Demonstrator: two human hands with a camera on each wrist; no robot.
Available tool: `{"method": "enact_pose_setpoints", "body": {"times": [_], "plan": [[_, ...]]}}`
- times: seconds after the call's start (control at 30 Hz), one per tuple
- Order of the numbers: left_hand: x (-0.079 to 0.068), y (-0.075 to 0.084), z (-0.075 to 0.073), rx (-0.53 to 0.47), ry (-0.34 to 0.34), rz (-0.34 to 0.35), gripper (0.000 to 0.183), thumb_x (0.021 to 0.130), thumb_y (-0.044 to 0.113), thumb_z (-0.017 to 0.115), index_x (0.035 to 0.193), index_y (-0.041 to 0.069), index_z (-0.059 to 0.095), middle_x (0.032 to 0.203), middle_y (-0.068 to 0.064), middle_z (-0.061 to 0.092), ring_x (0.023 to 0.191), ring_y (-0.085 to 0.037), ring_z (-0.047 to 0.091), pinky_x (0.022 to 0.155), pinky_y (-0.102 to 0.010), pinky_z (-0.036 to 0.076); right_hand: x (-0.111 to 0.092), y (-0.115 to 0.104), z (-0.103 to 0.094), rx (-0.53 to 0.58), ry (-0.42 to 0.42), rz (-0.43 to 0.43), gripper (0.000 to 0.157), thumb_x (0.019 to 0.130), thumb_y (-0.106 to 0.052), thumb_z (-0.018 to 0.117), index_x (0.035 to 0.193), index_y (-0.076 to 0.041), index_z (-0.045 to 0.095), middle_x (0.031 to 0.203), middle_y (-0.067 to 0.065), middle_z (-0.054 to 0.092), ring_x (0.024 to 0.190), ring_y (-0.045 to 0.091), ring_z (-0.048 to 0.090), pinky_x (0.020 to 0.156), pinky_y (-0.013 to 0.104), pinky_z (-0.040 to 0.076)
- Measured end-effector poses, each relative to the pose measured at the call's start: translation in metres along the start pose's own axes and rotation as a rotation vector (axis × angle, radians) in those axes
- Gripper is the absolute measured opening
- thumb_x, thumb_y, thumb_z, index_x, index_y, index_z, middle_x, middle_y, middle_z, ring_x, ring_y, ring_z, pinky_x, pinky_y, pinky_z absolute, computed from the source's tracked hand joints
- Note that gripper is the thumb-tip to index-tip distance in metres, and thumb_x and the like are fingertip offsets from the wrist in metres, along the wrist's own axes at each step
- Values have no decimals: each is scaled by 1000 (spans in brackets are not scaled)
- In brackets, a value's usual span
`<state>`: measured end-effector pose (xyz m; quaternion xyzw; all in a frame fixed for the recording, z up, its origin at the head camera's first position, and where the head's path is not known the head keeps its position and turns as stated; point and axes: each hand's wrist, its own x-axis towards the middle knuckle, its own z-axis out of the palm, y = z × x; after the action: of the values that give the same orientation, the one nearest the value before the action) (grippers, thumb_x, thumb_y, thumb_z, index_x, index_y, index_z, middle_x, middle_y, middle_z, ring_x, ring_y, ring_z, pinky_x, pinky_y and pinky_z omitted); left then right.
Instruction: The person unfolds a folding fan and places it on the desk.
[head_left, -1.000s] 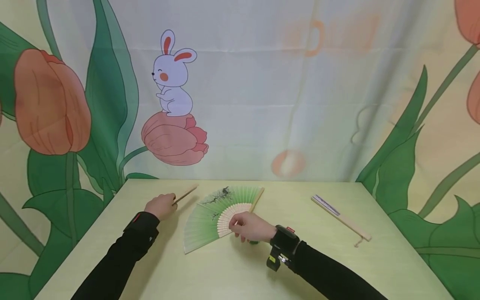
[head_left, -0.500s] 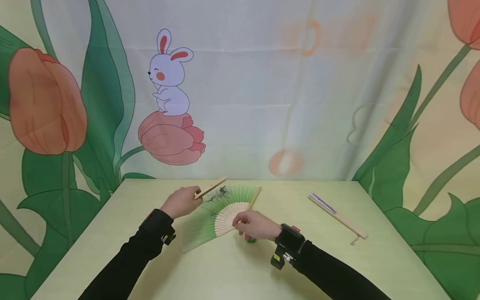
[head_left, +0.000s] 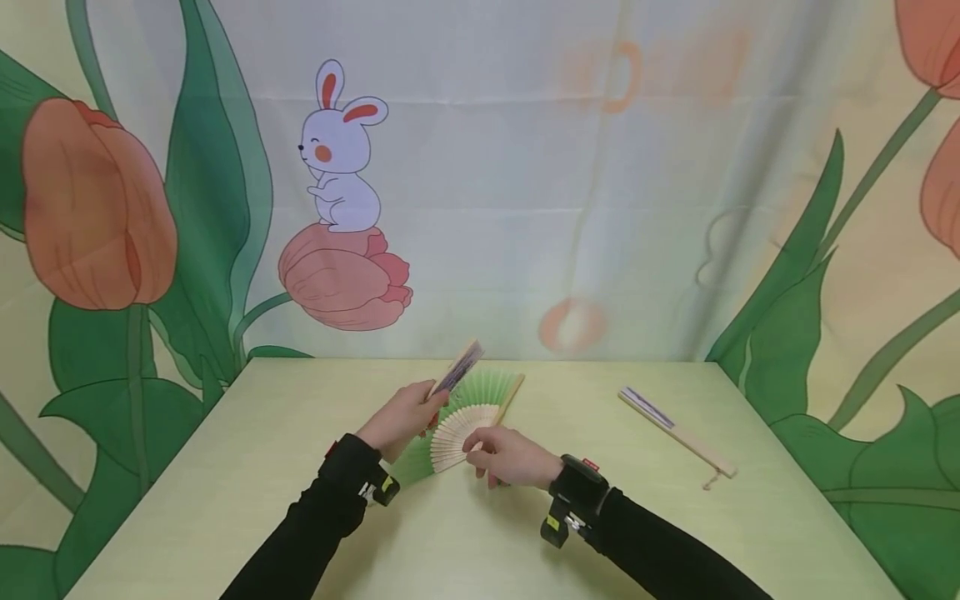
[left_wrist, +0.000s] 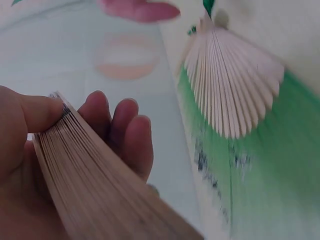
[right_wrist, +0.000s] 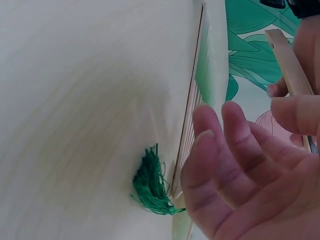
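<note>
Folded fan [head_left: 459, 367] clamped in fingers of your L hand [head_left: 401, 419], long axis running fwd & R of them. Open green fan [head_left: 457, 429] on table [head_left: 570, 400], just L of your R hand [head_left: 517, 457]; R fingers nearer its ribs, loosely curled, gripping nothing, contact unclear.

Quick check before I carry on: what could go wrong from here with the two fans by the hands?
1. The left grip holds a folded fan; if it loosened, that fan might drop onto the spread green fan close by.
2. The right grip is at the green fan's narrow end, so a small move could shift it.
3. The loose green tassel beside that end might snag.
</note>
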<state>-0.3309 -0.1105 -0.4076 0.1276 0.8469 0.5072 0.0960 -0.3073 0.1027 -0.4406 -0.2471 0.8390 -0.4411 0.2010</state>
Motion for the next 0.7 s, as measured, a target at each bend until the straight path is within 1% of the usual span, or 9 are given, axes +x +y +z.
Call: {"method": "enact_pose_setpoints", "body": {"times": [0.1,0.17,0.23,0.33,0.4,0.5,0.53,0.63,0.7], "plan": [[2,-2,10,-3,-21,39,23,106,20,45,108,1,58,70,-8,50,62,-20,43,56,-30,35,0,2,1,27,-13,6,27,101,-21,55,120,-3,59,83,14,65,65,36,64,52,34,50],[3,-4,17,14,-30,75,25,106,22,44,106,2,58,70,-8,52,61,-18,42,56,-29,32,0,4,2,45,-23,10,30,102,-24,54,123,-3,58,83,13,66,65,32,64,53,35,51],[5,-4,24,2,-29,104,27,106,23,43,104,2,59,71,-9,54,60,-17,41,55,-28,30,0,6,3,65,-32,7,31,103,-26,52,123,-4,58,83,12,65,64,28,64,53,35,52],[8,-2,37,-79,-16,121,30,107,26,42,101,2,59,73,-8,55,59,-16,41,53,-27,30,3,7,6,101,-34,-15,34,105,-29,47,120,-1,58,85,12,65,63,25,63,51,31,49],[10,1,46,-145,6,120,34,107,28,41,102,0,59,74,-8,55,58,-15,41,51,-26,31,5,8,8,127,-20,-31,36,106,-30,43,119,0,58,85,13,64,63,26,62,49,31,48],[13,5,59,-299,26,114,38,107,28,40,106,-6,57,75,-7,53,58,-14,42,50,-24,33,7,9,10,172,23,-38,39,107,-30,39,115,3,59,86,13,64,64,29,63,50,33,49],[11,10,62,-340,34,106,38,107,27,40,107,-7,56,76,-9,52,58,-14,42,50,-24,33,6,9,10,191,41,-34,40,107,-31,39,113,3,59,85,13,64,65,31,63,51,34,50],[15,13,71,-434,42,108,36,107,27,40,106,-7,54,79,-11,52,62,-15,43,52,-24,33,5,12,10,241,89,-30,42,107,-32,40,104,4,60,84,10,64,65,28,64,52,33,50],[15,13,73,-412,55,109,37,107,30,40,104,-4,54,81,-12,54,64,-16,45,55,-24,36,4,15,10,267,115,-30,43,106,-33,41,100,4,61,82,7,64,63,25,63,52,31,50]]}}
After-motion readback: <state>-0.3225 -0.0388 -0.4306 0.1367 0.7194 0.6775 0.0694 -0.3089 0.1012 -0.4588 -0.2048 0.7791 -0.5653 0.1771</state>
